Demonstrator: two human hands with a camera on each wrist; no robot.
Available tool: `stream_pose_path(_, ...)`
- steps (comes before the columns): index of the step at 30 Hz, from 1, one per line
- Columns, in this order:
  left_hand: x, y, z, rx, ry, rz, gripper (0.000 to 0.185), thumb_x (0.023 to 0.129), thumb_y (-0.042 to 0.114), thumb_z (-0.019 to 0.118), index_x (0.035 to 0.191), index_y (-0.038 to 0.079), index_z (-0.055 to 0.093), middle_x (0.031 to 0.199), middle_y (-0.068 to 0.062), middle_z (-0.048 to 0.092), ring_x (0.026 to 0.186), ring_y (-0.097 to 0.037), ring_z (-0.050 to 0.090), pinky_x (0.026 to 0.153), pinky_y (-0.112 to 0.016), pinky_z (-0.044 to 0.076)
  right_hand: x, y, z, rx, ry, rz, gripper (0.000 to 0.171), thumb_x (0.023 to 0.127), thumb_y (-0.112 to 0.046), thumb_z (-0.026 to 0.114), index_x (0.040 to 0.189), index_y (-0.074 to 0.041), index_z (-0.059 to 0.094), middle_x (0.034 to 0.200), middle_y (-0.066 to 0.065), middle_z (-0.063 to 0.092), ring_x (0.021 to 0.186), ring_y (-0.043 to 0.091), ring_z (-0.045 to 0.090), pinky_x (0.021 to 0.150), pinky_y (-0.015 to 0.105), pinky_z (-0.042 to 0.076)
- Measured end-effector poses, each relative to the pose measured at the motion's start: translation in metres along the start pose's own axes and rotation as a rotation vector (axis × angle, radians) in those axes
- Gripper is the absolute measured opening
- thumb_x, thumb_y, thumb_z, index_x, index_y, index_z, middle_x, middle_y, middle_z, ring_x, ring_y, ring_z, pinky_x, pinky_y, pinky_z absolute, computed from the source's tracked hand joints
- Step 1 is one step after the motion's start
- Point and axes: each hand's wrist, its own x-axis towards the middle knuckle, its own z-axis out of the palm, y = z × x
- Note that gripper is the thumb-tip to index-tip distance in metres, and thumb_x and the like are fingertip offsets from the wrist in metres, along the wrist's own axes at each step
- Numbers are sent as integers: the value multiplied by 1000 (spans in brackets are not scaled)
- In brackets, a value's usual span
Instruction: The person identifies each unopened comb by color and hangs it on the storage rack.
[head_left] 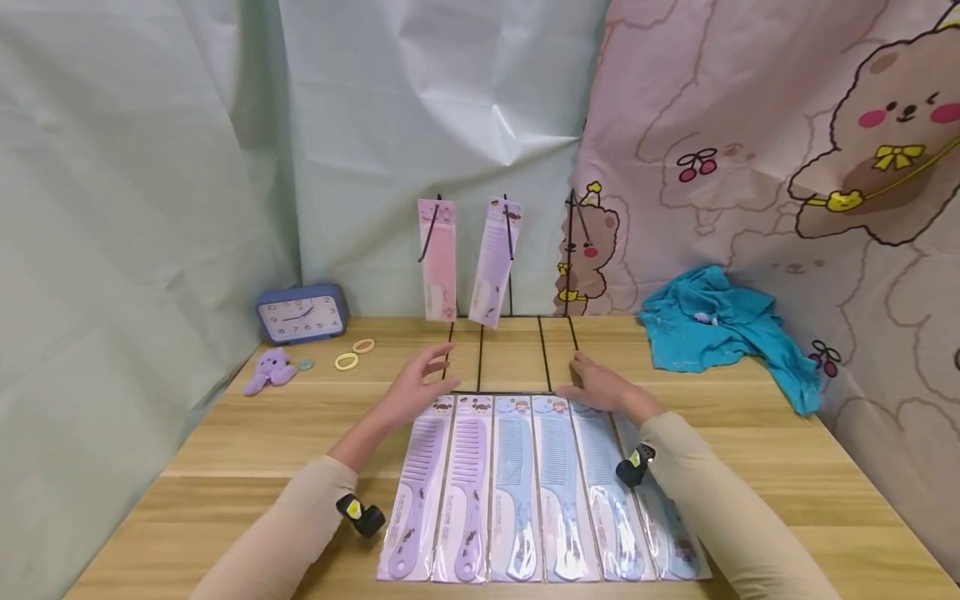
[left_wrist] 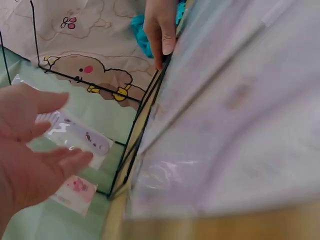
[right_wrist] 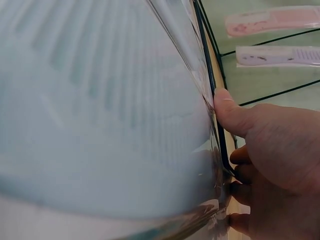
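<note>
Several packaged combs lie side by side on the wooden table, purple ones at the left and blue ones at the right. Behind them stands a black wire rack. A pink comb pack and a lilac comb pack hang from its hooks. My left hand hovers with relaxed, spread fingers over the top of the purple packs and holds nothing. My right hand rests at the top edge of the blue packs. Its thumb touches a pack corner beside the rack's base wire.
A blue alarm clock, a purple plush toy and hair rings lie at the back left. A crumpled teal cloth lies at the back right. Sheets hang close behind and beside the table, the right one printed with bears.
</note>
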Motion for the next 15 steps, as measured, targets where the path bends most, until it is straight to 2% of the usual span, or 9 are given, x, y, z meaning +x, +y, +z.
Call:
stream_pose_path(3,-19,-5,-5,92,32,-70,69,91,11,74,151,4,39,153,-26,36,133,-46,45,99,-51,49,-1,0,1,1,4,2,83,101,-46,57,152,11,26,161,30,11,146,46,19,118,55,19)
stream_pose_path(5,-29,-7,-8,188,32,-112,79,87,16,80,151,1,36,151,-30,37,128,-46,49,98,-54,49,-1,0,1,4,7,-1,82,101,-46,56,152,11,26,161,30,11,146,47,19,118,56,19)
stream_pose_path(8,-42,-9,-11,380,-30,-165,97,79,29,86,152,-3,31,143,-34,41,119,-45,55,99,-56,48,-2,1,2,15,8,-4,82,101,-45,56,152,11,25,161,31,11,146,47,19,118,56,19)
stream_pose_path(10,-50,-9,-9,481,-81,-189,107,74,36,89,153,-5,29,142,-35,41,120,-45,53,101,-59,45,-2,0,2,20,9,-2,82,101,-45,56,152,12,26,161,31,11,146,47,19,118,56,19)
stream_pose_path(12,-59,-8,-6,548,-116,-209,114,71,42,90,154,-3,27,144,-34,38,123,-46,51,102,-60,43,-2,0,2,19,9,0,82,101,-46,56,152,11,26,161,31,11,146,47,19,118,56,19)
stream_pose_path(15,-68,-3,1,598,-127,-233,122,67,50,90,157,0,23,150,-34,31,129,-49,46,103,-63,41,-2,-1,1,20,11,9,82,101,-46,56,153,10,27,162,29,11,147,47,18,118,56,18)
